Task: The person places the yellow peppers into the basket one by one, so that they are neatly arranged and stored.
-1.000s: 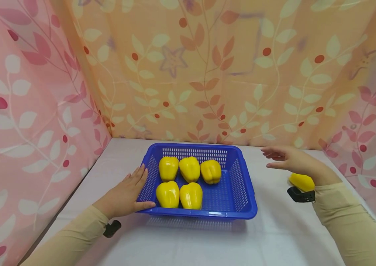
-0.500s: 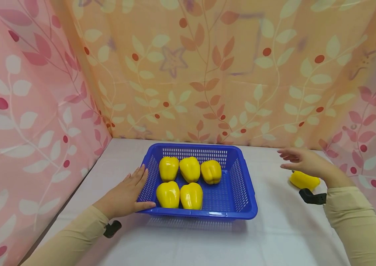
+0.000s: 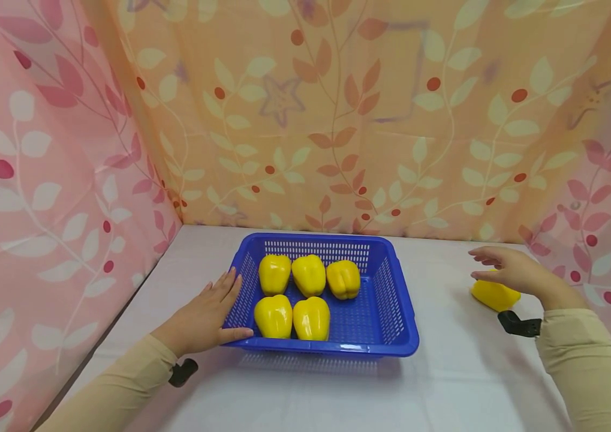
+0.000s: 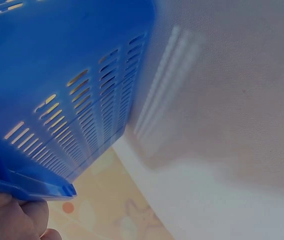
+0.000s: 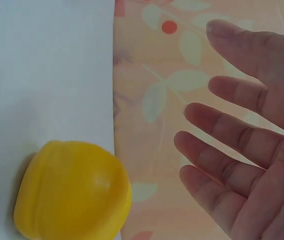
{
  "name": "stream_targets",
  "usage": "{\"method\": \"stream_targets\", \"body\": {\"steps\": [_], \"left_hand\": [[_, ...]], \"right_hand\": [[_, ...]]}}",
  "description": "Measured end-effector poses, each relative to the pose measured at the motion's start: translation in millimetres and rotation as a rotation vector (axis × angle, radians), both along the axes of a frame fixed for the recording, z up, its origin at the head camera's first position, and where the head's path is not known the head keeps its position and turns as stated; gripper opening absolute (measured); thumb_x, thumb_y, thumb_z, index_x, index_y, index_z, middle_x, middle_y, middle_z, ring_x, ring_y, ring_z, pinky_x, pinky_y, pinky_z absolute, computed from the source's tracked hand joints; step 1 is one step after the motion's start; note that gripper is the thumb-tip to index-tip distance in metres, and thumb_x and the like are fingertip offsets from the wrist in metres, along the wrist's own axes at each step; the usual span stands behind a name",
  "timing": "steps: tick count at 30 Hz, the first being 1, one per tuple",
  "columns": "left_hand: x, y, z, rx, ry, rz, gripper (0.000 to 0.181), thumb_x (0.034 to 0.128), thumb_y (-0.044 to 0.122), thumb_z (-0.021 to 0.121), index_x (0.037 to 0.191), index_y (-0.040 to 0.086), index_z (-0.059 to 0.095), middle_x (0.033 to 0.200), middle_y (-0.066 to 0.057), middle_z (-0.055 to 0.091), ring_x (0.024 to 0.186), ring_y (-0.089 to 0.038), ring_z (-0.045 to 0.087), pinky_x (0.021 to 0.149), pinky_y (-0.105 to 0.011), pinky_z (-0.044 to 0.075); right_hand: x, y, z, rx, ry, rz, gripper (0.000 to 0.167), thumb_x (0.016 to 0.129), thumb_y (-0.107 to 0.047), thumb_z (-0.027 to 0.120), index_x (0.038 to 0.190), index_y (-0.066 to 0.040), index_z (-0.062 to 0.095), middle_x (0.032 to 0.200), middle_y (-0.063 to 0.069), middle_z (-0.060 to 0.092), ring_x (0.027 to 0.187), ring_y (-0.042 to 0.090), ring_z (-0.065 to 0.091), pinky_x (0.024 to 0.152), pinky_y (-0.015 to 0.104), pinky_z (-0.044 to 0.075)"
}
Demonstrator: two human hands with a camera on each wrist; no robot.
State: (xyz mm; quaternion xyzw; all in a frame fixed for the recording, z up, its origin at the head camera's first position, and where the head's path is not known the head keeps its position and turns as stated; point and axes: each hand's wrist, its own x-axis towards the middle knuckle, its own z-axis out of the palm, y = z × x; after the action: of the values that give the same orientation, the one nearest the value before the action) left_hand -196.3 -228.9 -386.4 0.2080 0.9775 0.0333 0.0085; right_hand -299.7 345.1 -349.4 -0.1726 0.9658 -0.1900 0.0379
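A blue plastic basket (image 3: 383,349) with slotted walls stands on the table, and several yellow bell peppers (image 3: 309,276) sit inside it toward its left side. My left hand (image 3: 202,317) rests on the basket's left rim, fingers straight along it and thumb at the near corner; the left wrist view shows fingertips under the rim (image 4: 27,192). To the right of the basket another yellow bell pepper (image 3: 494,295) lies on its side on the table. Just above it hovers my right hand (image 3: 521,273), fingers spread and holding nothing; in the right wrist view a gap separates them from the pepper (image 5: 74,192).
The white-covered table (image 3: 440,372) reaches back to an orange leaf-patterned curtain (image 3: 327,120). Pink patterned curtains (image 3: 41,180) close off the left and right sides. A black wrist device (image 3: 519,324) is strapped on each sleeve.
My right hand has moved to the right, from beside the basket to over the loose pepper, now partly covering its top. The left hand and the basket have stayed in place.
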Motion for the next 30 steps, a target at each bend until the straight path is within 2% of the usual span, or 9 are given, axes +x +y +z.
{"method": "stream_targets", "body": {"steps": [10,16,23,30], "left_hand": [[-0.5,-0.6,-1.4,0.003,-0.003,0.0,0.109,0.0735,0.081,0.032,0.145,0.001,0.012,0.152,-0.017,0.003,0.139,-0.033,0.006,0.109,-0.051,0.013],[-0.9,-1.0,-1.5,0.0,0.007,-0.004,0.109,0.074,0.081,0.032,0.145,0.001,0.012,0.152,-0.017,0.002,0.139,-0.033,0.006,0.109,-0.051,0.013],[-1.5,-1.8,-2.3,0.0,0.009,-0.007,0.105,0.0769,0.076,0.039,0.145,0.001,0.012,0.152,-0.017,0.002,0.139,-0.033,0.005,0.109,-0.051,0.013],[-1.5,-1.7,-2.8,-0.003,0.006,-0.005,0.102,0.0785,0.072,0.044,0.145,0.001,0.012,0.152,-0.017,0.002,0.139,-0.032,0.005,0.11,-0.051,0.013]], "right_hand": [[-0.6,16,-8.4,-0.002,-0.055,-0.037,0.063,0.084,-0.038,0.063,0.13,0.001,0.045,0.123,0.031,0.048,0.109,0.052,0.043,0.082,0.063,0.041],[1.3,28,-13.8,0.006,-0.097,-0.078,0.067,0.083,-0.043,0.062,0.132,0.0,0.043,0.125,0.033,0.044,0.109,0.053,0.039,0.077,0.064,0.042],[1.8,36,-24.3,-0.031,-0.182,-0.1,0.073,0.08,-0.044,0.065,0.133,0.001,0.041,0.127,0.035,0.04,0.111,0.053,0.036,0.079,0.065,0.039],[-0.3,44,-34.1,-0.03,-0.19,-0.116,0.079,0.078,-0.044,0.067,0.135,0.003,0.038,0.129,0.035,0.035,0.11,0.052,0.037,0.08,0.064,0.04]]}}
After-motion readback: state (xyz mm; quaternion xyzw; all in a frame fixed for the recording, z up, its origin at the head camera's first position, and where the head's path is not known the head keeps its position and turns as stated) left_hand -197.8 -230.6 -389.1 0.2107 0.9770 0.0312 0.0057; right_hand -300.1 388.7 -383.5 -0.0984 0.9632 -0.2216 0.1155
